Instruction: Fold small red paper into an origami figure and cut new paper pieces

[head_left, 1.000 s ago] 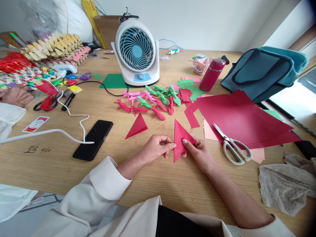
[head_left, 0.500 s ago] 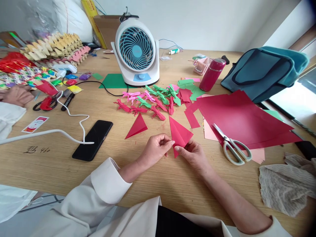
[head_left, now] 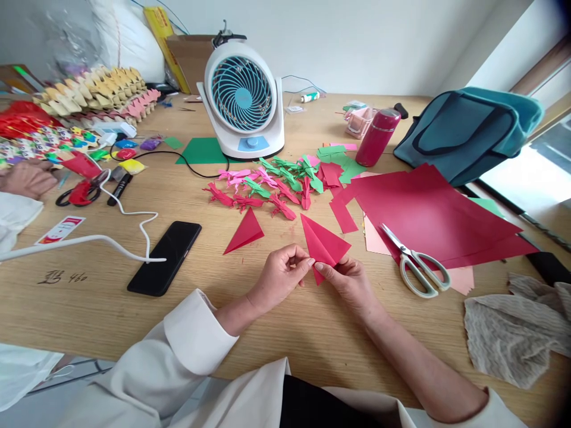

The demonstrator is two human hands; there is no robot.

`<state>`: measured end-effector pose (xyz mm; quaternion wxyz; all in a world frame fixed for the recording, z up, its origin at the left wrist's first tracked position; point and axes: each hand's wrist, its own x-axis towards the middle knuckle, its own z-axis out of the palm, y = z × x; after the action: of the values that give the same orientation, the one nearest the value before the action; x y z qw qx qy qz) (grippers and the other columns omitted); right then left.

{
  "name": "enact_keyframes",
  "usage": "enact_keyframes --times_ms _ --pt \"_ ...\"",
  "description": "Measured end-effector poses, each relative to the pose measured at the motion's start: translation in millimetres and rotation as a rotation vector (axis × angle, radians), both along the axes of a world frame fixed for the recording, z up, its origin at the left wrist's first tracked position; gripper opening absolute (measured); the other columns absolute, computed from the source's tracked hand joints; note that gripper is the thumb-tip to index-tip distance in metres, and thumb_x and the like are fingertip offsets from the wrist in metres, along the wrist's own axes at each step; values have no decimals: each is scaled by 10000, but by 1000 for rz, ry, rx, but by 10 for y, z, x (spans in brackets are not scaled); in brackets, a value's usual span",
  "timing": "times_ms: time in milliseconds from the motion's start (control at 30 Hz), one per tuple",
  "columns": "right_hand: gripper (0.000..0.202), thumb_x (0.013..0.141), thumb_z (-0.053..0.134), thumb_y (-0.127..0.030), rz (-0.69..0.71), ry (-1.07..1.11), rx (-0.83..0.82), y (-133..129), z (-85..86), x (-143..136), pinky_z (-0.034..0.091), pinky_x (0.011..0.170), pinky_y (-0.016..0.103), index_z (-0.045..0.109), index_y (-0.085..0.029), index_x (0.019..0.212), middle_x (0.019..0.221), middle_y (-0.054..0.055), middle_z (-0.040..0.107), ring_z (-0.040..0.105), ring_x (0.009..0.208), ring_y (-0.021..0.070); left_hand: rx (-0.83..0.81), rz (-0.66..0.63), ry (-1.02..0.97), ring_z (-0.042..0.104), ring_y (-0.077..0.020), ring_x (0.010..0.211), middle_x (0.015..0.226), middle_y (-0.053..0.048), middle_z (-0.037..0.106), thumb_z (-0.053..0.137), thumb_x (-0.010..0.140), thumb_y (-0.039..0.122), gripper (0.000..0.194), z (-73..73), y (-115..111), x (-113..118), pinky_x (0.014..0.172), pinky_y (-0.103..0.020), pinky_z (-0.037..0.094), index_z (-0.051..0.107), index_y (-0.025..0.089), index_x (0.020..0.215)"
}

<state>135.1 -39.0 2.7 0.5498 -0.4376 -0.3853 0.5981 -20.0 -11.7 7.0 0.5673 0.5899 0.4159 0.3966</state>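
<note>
A red folded paper (head_left: 322, 241) with a crease down its middle is held between my two hands. My left hand (head_left: 282, 274) pinches its lower left edge between thumb and fingers. On the lower right side, my right hand (head_left: 350, 284) grips it with the thumb on top and the fingers partly hidden behind. A second red folded triangle (head_left: 245, 232) lies on the table to the left. Several small red, green and pink folded paper figures (head_left: 281, 205) lie beyond my hands.
White-handled scissors (head_left: 417, 267) and large red sheets (head_left: 428, 214) lie at the right. A black phone (head_left: 165, 258) is at the left, a fan (head_left: 244, 95) at the back. Another person's hand (head_left: 29, 178) rests at the far left.
The top of the red paper has tilted slightly left, and my fingertips have come closer together at its lower edge. The whole view has shifted a little.
</note>
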Motion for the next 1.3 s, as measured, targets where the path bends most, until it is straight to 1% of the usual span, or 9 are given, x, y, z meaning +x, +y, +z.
enact_keyframes --times_ms 267,333,467,600,767,867,967,1100,1300 --pt "217 695 829 -417 16 -37 10 -12 13 29 508 849 352 771 -241 808 854 16 763 664 827 209 27 5 13 489 -55 483 633 56 498 633 844 346 245 -12 11 -22 450 -168 460 520 167 720" --pt "204 716 815 -419 20 -46 17 -13 15 40 501 805 326 738 -230 697 753 0 728 639 766 187 41 10 23 496 -56 484 623 57 499 628 847 340 243 -10 19 -28 457 -166 447 516 168 718" --pt "372 783 757 -446 2 -136 20 -23 -6 78 433 659 263 620 -204 536 568 -27 573 514 618 132 48 16 24 499 -52 472 609 64 496 629 852 328 233 -16 41 -38 457 -162 422 513 167 729" --pt "413 859 667 -488 19 -219 35 -43 -79 131 389 640 256 607 -199 571 603 -15 555 485 633 135 48 12 3 491 -49 474 618 66 492 629 855 322 230 -28 48 -41 461 -162 419 509 167 735" --pt "410 883 628 -514 36 -223 20 -47 -109 147 413 644 261 650 -202 618 629 -3 593 512 632 140 43 20 6 497 -52 477 612 67 489 624 859 323 234 -30 51 -42 476 -170 422 500 171 731" --pt "305 840 687 -499 37 -152 24 -34 -49 102 462 701 275 711 -222 716 695 -1 663 576 684 156 41 22 16 493 -55 483 616 64 493 627 851 333 237 -32 49 -38 478 -171 433 502 173 729" --pt "248 740 787 -472 15 -75 27 -15 4 49 505 817 329 750 -247 839 860 19 747 653 819 203 34 3 50 496 -58 496 634 56 505 634 839 349 243 -50 36 -33 466 -166 429 510 172 728" --pt "242 679 839 -430 -42 -36 -2 -3 -16 35 524 873 378 769 -247 822 882 29 777 688 849 226 42 -26 69 495 -57 506 649 51 509 631 842 349 235 -69 26 -29 459 -159 420 521 169 738" --pt "208 800 757 -416 -7 -37 13 -38 -82 100 508 951 403 785 -270 943 1007 34 777 691 974 244 79 -35 68 488 -58 500 649 56 479 619 842 316 223 -36 47 -31 471 -170 433 501 172 719"
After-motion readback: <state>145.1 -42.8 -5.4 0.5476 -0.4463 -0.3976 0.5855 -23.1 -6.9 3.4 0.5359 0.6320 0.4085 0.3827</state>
